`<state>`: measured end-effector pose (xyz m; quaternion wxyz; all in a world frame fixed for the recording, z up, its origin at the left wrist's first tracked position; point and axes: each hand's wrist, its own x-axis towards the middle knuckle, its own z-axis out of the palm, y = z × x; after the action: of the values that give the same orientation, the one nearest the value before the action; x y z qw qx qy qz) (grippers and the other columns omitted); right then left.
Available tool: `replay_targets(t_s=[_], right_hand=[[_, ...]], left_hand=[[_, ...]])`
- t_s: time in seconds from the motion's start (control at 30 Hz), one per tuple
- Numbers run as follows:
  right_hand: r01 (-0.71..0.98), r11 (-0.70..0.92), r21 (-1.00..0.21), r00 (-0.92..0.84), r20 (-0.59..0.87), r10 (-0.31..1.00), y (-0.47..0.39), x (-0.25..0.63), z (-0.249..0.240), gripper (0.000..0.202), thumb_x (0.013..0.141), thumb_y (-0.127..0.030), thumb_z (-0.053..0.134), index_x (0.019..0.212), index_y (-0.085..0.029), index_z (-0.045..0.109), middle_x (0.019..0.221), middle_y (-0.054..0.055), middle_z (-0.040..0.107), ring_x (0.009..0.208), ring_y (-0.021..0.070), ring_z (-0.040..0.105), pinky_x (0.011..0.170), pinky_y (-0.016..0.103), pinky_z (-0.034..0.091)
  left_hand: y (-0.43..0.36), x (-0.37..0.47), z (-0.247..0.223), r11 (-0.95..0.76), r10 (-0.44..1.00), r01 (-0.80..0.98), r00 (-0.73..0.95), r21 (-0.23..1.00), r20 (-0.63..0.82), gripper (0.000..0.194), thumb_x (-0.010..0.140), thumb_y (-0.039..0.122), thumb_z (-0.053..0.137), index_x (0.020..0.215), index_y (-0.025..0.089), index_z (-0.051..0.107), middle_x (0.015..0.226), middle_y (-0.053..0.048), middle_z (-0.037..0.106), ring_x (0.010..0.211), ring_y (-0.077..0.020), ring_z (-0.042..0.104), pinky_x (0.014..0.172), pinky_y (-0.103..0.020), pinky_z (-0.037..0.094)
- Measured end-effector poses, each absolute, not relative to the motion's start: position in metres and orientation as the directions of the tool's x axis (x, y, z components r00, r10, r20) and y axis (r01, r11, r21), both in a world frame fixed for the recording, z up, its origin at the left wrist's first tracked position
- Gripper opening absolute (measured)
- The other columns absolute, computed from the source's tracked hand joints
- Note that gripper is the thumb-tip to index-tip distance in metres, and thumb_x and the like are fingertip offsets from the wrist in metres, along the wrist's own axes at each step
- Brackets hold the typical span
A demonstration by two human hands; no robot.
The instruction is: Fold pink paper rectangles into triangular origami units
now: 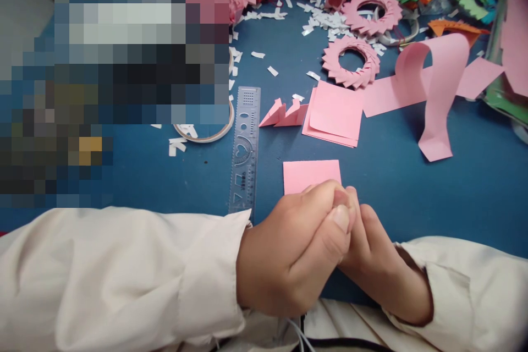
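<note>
We see left hand [295, 253] and right hand [373, 245] together, lower centre; left's fingers curled, right's partly hidden, can't tell what either holds. Pink paper sheet [312, 173] just above, partly covered.

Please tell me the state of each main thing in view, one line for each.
Left hand: closed; whether it holds anything is hidden.
Right hand: partly behind the left hand; grip unclear.
Pink paper sheet: flat, partly covered.
Pink square paper stack: flat, edges uneven.
Small pointed pink paper pieces: folded.
Long pink paper strip: arched.
Clear plastic ruler: flat, lower end covered.
White paper scraps: scattered.
</note>
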<state>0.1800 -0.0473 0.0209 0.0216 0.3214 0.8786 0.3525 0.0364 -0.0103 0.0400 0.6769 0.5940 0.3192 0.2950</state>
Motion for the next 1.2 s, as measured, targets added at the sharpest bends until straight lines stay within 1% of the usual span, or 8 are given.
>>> replay_targets(t_s=[0.13,0.3,0.43,0.53,0.63,0.8,1.03,1.2], right_hand=[[0.523,0.558,0.644,-0.804,0.155,0.574,-0.0476,0.1811,0.0197,0.033,0.085,-0.006,0.037,0.114,-0.007,0.053,0.103,0.010,0.061,0.082,0.0193,0.062,0.065,0.029,0.050],[0.537,0.542,0.646,-0.796,0.176,0.579,-0.0475,0.1815,0.0172,0.033,0.083,-0.005,0.044,0.114,-0.007,0.052,0.102,0.010,0.061,0.084,0.0203,0.062,0.064,0.030,0.049],[0.555,0.538,0.634,-0.786,0.187,0.590,-0.0462,0.1799,0.0172,0.033,0.084,-0.004,0.038,0.112,-0.005,0.054,0.099,0.010,0.061,0.082,0.0191,0.062,0.063,0.029,0.049],[0.564,0.540,0.625,-0.781,0.192,0.594,-0.0460,0.1794,0.0168,0.033,0.086,-0.006,0.035,0.114,-0.002,0.051,0.098,0.012,0.061,0.083,0.0197,0.062,0.065,0.029,0.049],[0.576,0.533,0.620,-0.772,0.199,0.604,-0.0461,0.1796,0.0159,0.033,0.087,-0.007,0.033,0.115,-0.003,0.050,0.098,0.011,0.062,0.084,0.0188,0.062,0.065,0.028,0.049],[0.575,0.533,0.620,-0.774,0.200,0.601,-0.0465,0.1803,0.0168,0.033,0.087,-0.007,0.033,0.115,-0.004,0.050,0.100,0.010,0.062,0.083,0.0173,0.062,0.066,0.028,0.049],[0.546,0.561,0.622,-0.797,0.180,0.576,-0.0476,0.1807,0.0189,0.031,0.084,-0.005,0.038,0.112,0.000,0.051,0.105,0.014,0.059,0.082,0.0206,0.062,0.065,0.031,0.048],[0.560,0.560,0.611,-0.795,0.206,0.570,-0.0476,0.1803,0.0169,0.030,0.084,-0.004,0.036,0.110,0.000,0.050,0.097,0.012,0.061,0.081,0.0207,0.062,0.065,0.031,0.049]], left_hand=[[-0.0092,0.0358,0.0393,0.126,0.780,-0.019,0.620,0.992,-0.087,0.026,0.093,0.027,0.026,0.069,0.019,0.032,0.062,0.002,0.040,0.058,-0.0111,0.036,0.061,-0.027,0.033],[-0.0115,0.0345,0.0367,0.131,0.770,-0.039,0.634,0.991,-0.077,0.026,0.093,0.030,0.026,0.072,0.019,0.034,0.063,0.001,0.041,0.059,-0.0110,0.037,0.062,-0.027,0.033],[-0.0142,0.0332,0.0345,0.176,0.767,-0.084,0.636,0.981,-0.083,0.024,0.093,0.031,0.028,0.075,0.018,0.037,0.063,0.002,0.041,0.059,-0.0101,0.038,0.063,-0.026,0.034],[-0.0148,0.0334,0.0336,0.199,0.778,-0.131,0.624,0.971,-0.075,0.024,0.094,0.030,0.028,0.076,0.017,0.038,0.063,0.002,0.041,0.061,-0.0100,0.039,0.064,-0.025,0.035],[-0.0139,0.0340,0.0331,0.202,0.783,-0.169,0.620,0.965,-0.055,0.025,0.094,0.029,0.028,0.076,0.016,0.039,0.064,0.001,0.041,0.064,-0.0101,0.042,0.065,-0.023,0.036],[-0.0114,0.0342,0.0340,0.178,0.766,-0.109,0.639,0.978,-0.068,0.024,0.094,0.027,0.026,0.075,0.017,0.037,0.064,0.002,0.041,0.062,-0.0102,0.039,0.066,-0.025,0.035],[-0.0104,0.0350,0.0366,0.178,0.767,-0.081,0.636,0.981,-0.087,0.025,0.094,0.025,0.027,0.071,0.018,0.033,0.065,0.002,0.038,0.061,-0.0104,0.035,0.063,-0.026,0.032],[-0.0109,0.0353,0.0377,0.186,0.770,-0.072,0.631,0.980,-0.100,0.026,0.094,0.025,0.027,0.070,0.018,0.033,0.065,0.002,0.037,0.060,-0.0097,0.034,0.062,-0.025,0.032]])
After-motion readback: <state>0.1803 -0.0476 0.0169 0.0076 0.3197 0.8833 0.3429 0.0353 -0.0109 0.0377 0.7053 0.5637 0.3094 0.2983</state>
